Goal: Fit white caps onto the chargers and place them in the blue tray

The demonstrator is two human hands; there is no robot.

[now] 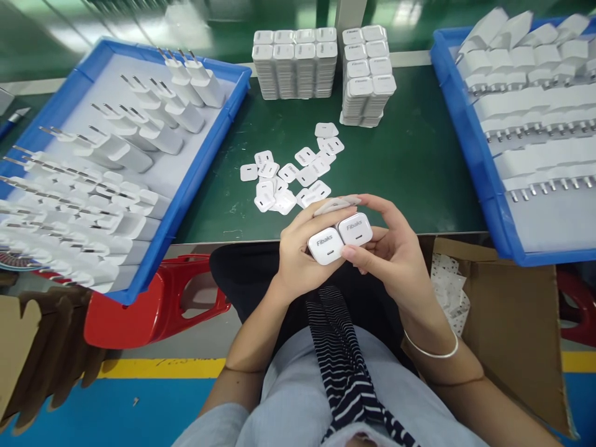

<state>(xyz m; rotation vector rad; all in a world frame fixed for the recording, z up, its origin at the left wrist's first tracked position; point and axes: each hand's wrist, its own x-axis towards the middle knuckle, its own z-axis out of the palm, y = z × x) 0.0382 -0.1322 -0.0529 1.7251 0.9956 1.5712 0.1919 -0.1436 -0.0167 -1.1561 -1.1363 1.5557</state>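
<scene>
Two white plug chargers (326, 245) sit side by side in front of my body, their end faces up, each showing "Fibaks" and a small dark slot. My left hand (294, 257) is closed around them and also keeps a few loose white cover plates (333, 205) along its index finger. From the right, my right hand (395, 248) closes on the right-hand charger (354, 228), thumb at its lower corner and a fingertip by the loose plates. The prongs of both chargers are hidden. Just beyond my hands, scattered cover plates (284, 202) lie on the green tabletop (395, 167).
At left, a blue tray (186, 186) holds chargers with prongs up. Another blue tray (475, 143) at right has rows of chargers lying down. Stacks of cover plates (294, 68) stand at the back. Below are a red stool (135, 310) and a cardboard box (516, 323).
</scene>
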